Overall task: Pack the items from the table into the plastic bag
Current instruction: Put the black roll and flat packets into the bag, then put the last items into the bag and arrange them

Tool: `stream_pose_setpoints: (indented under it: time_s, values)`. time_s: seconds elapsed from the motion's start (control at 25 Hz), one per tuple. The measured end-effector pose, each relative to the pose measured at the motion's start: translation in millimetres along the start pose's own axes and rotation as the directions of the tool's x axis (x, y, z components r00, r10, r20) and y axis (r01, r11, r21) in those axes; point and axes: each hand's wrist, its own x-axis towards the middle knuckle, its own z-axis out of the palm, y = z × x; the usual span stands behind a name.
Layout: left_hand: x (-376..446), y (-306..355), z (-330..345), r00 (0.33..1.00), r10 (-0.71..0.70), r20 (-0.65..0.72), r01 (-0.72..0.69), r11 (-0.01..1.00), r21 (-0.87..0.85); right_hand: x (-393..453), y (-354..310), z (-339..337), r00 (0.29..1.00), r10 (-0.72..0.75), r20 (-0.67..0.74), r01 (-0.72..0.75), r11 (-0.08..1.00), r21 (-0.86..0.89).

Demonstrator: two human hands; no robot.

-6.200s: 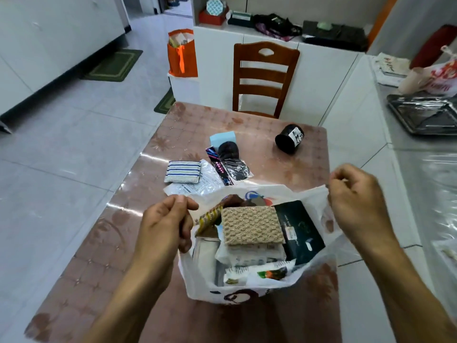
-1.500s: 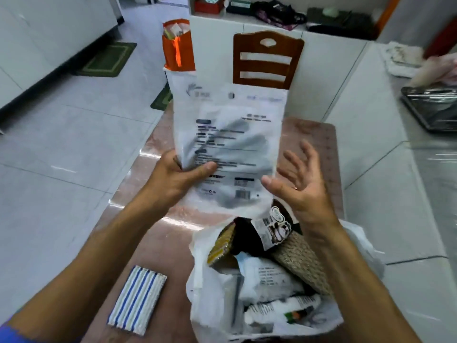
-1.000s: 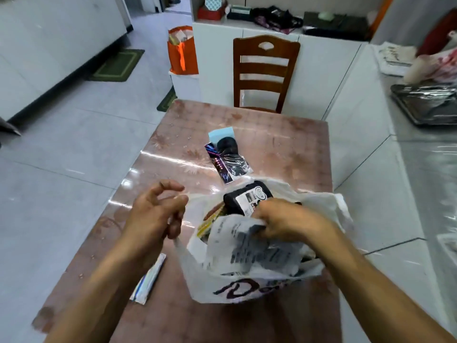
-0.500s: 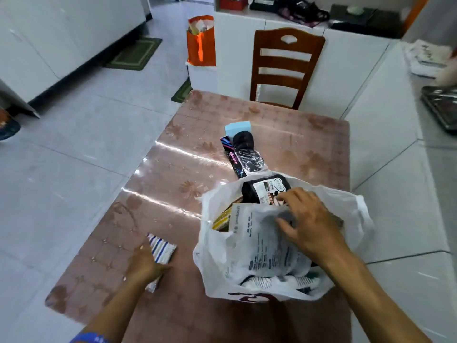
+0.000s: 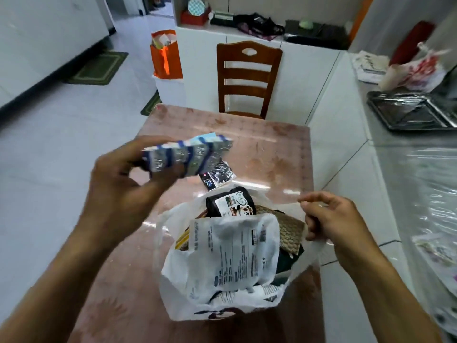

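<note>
Soft, even daylight; glare streaks on the table (image 5: 272, 149); left hand (image 5: 118, 191) motion-blurred; wide-angle bending at edges.

Glossy table (image 5: 279, 149), thin plastic bag (image 5: 173, 288)

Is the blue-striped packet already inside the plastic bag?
No, the left hand holds the blue-striped packet up in the air, above the table and clear of the plastic bag.

Pink patterned table (image 5: 277, 154) carries the stuffed plastic bag (image 5: 173, 288) and a dark packet (image 5: 218, 173)
</note>
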Motion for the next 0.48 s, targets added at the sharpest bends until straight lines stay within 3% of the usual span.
stream_pose_setpoints:
  time_s: [0.08,0.16,0.28,0.4,0.48]
  values:
    - [6.2,29.3,72.5,0.914,0.285,0.287,-0.354,0.908,0.225,-1.8,-8.5,-4.3,0.998,0.064,-0.024,-0.057,0.971,0.231]
    - [-3.6,14.7,140.8,0.756,0.341,0.558,-0.583,0.739,0.338,-5.6,-13.1,-8.4,0.994,0.101,-0.036,-0.081,0.928,0.363]
    - [-4.4,-15.7,166.5,0.679,0.285,0.676,-0.632,0.695,0.342,-7.5,-11.4,-13.5,0.991,0.131,-0.04,-0.102,0.9,0.424]
    - [-1.1,-19.4,144.0,0.476,0.407,0.779,-0.743,0.661,0.109,0.1,-10.2,-20.8,0.987,0.153,-0.055,-0.111,0.883,0.456]
    - [-10.1,-30.9,146.2,0.464,0.461,0.757,-0.788,0.605,0.114,5.5,-15.8,-17.8,0.988,0.143,-0.05,-0.108,0.895,0.432]
